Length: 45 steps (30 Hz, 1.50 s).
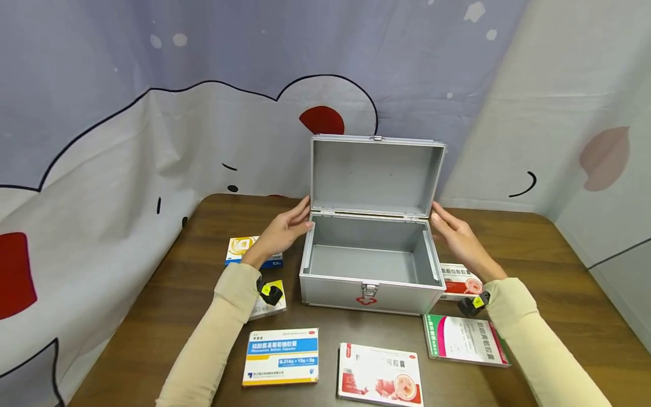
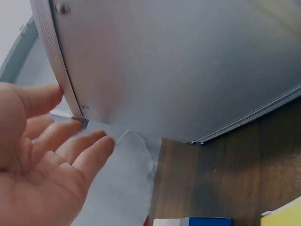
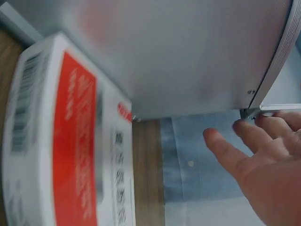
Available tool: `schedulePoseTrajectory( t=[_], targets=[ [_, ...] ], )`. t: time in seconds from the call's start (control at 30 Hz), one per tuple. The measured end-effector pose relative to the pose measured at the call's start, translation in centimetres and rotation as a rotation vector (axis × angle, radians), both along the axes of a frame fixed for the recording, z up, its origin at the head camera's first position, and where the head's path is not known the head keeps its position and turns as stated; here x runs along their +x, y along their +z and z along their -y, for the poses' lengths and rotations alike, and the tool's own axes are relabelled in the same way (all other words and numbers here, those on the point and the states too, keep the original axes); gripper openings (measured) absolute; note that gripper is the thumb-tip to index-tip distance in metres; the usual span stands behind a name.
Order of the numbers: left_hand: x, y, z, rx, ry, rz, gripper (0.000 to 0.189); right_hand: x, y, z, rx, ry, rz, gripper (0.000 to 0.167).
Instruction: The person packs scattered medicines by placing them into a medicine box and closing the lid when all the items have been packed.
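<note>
A silver metal first-aid case (image 1: pixel 335 291) stands on the wooden table, its lid (image 1: pixel 376 175) raised and tipped back and its grey inside bare. My left hand (image 1: pixel 285 229) is at the case's left rear corner, by the hinge. In the left wrist view its thumb (image 2: pixel 44 99) meets the rim edge, and the loosely bent fingers reach behind the corner. On the opposite side, my right hand (image 1: pixel 460 240) is at the right rear corner. Its fingertips (image 3: pixel 244 129) are close to the hinge in the right wrist view, while the thumb is hidden there.
Left of the case lie a yellow-and-blue medicine box (image 1: pixel 274 261) and a yellow-and-white one (image 1: pixel 272 302). In front are a blue-and-white box (image 1: pixel 281 357) and a red-and-white box (image 1: pixel 380 373). To the right are another red-and-white box (image 1: pixel 458 278) and a green-and-pink one (image 1: pixel 465 339). A patterned curtain (image 1: pixel 244 135) hangs behind.
</note>
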State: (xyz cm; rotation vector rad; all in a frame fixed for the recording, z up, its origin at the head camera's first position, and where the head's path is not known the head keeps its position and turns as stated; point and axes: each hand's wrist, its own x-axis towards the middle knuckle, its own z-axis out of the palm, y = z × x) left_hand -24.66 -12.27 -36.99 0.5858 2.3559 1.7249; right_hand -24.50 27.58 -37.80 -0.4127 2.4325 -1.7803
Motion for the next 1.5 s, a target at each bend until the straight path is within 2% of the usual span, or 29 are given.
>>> schedulePoseTrajectory(
  t=[0.13, 0.23, 0.4, 0.47, 0.53, 0.63, 0.73, 0.83, 0.93, 1.1, 1.27, 1.43, 1.5],
  targets=[
    [0.6, -0.9, 0.0, -0.009, 0.023, 0.105, 0.068, 0.9, -0.1, -0.9, 0.149, -0.017, -0.033, 0.058],
    [1.6, -1.4, -0.2, -0.021, 0.05, 0.173, 0.069, 1.5, -0.2, -1.6, 0.278, 0.006, -0.088, 0.052],
    [3.1, -1.8, -0.9, -0.184, 0.161, 0.06, 0.059, 2.9, -0.6, -2.8, 0.493, 0.054, -0.123, 0.045],
    [3.5, -1.9, -1.2, -0.237, 0.217, 0.001, 0.053, 3.5, -0.8, -3.1, 0.549, 0.066, -0.085, 0.049],
    [3.7, -2.0, -1.4, -0.246, 0.252, -0.032, 0.048, 4.1, -1.1, -3.2, 0.648, 0.057, -0.067, 0.058],
    [3.8, -2.2, -1.5, -0.242, 0.291, -0.057, 0.045, 4.6, -1.3, -2.9, 0.782, 0.002, 0.042, 0.081],
    [3.9, -2.2, -1.6, -0.223, 0.291, -0.075, 0.045, 4.9, -1.3, -2.4, 0.904, -0.044, 0.158, 0.096],
    [4.0, -2.3, -1.7, -0.211, 0.262, -0.074, 0.047, 5.2, -1.3, -1.7, 0.936, -0.056, 0.272, 0.091],
    [4.2, -2.3, -1.8, -0.2, 0.247, -0.055, 0.049, 5.4, -1.4, -1.1, 0.937, -0.071, 0.315, 0.085],
    [4.2, -2.4, -1.7, -0.163, 0.22, -0.043, 0.05, 5.5, -2.1, -0.8, 0.94, -0.074, 0.302, 0.082],
    [4.0, -2.3, -1.6, -0.148, 0.179, -0.046, 0.05, 5.4, -2.5, -1.3, 0.963, -0.031, 0.276, 0.077],
    [4.0, -2.2, -1.1, -0.14, 0.176, -0.051, 0.05, 5.1, -2.5, -1.2, 0.92, 0.042, 0.183, 0.091],
    [4.3, -2.4, -0.8, -0.146, 0.176, -0.058, 0.05, 5.1, -2.5, -0.9, 0.907, 0.054, 0.184, 0.101]
  ],
)
